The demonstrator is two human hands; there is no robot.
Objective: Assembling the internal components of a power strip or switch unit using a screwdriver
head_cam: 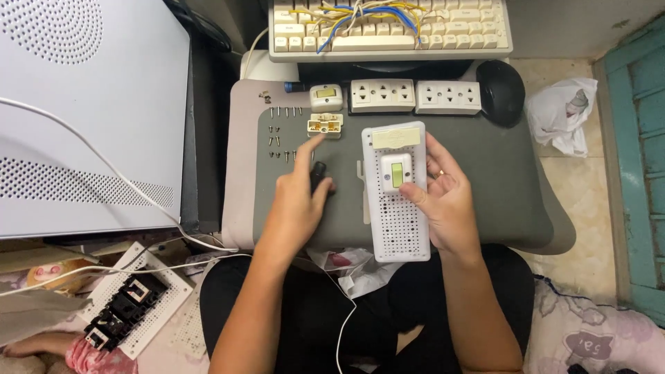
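Note:
My right hand (447,201) holds a long white perforated panel (398,221) upright over the grey pad (485,180), thumb pressed beside a small white switch with a yellow-green rocker (397,173) set in it. My left hand (298,194) rests on the pad, gripping a short black screwdriver handle (318,174), with the index finger stretched toward a cream switch body (324,125). Another white switch with a yellowish rocker (326,96) lies just beyond that.
Several small screws (280,128) lie in rows left of the switches. Two white socket modules (415,95) and a black mouse (500,90) sit at the pad's far edge. A keyboard with loose wires (388,28) lies beyond. A white case (83,104) stands at left.

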